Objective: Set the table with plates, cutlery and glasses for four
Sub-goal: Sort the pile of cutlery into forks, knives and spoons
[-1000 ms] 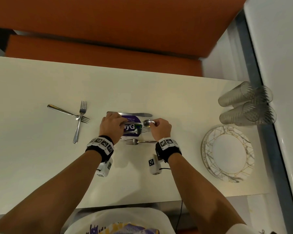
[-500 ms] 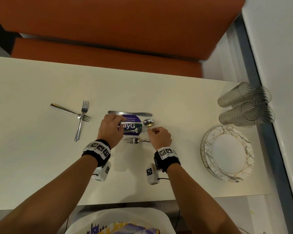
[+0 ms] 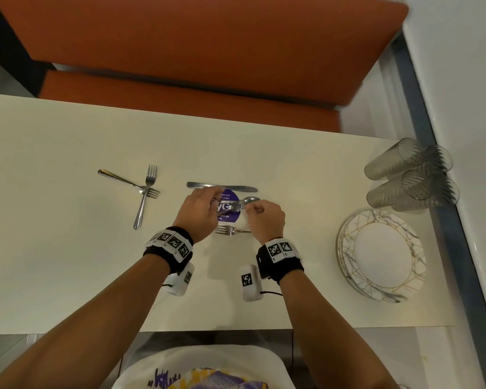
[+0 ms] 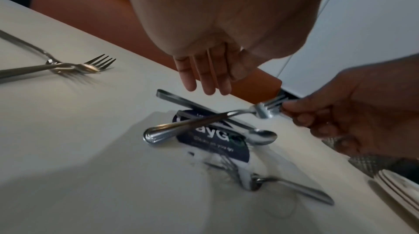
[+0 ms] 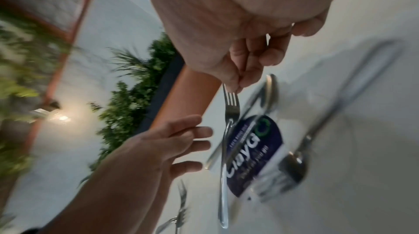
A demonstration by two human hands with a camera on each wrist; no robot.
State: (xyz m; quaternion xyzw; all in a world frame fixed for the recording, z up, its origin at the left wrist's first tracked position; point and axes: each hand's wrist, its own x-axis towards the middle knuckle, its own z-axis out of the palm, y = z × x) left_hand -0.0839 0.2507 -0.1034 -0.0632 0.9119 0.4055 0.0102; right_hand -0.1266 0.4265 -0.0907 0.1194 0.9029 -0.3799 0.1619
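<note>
My right hand [image 3: 260, 213] pinches a fork [image 4: 181, 128] by its tines and holds it tilted above a purple sticker [image 3: 227, 217]; the right wrist view shows the fingertips [image 5: 235, 82] on that fork [image 5: 229, 130]. My left hand [image 3: 205, 200] hovers beside it over the handles, its fingers [image 4: 204, 76] straight and holding nothing. On the white table [image 3: 68, 262] under them lie a knife [image 3: 222, 186], a spoon [image 3: 250, 200] and another fork [image 3: 230, 230]. Two forks [image 3: 145, 192] lie crossed to the left.
A stack of marbled plates [image 3: 380, 254] sits at the table's right end, with several stacked ribbed glasses [image 3: 410, 175] lying on their sides behind it. An orange bench [image 3: 197, 46] runs along the far side. A white wall [image 3: 466, 108] borders the right.
My right hand left the spoon's bowl, came down to a fork, pinched its tines and raised it off the sticker. My left hand stays over the handles.
</note>
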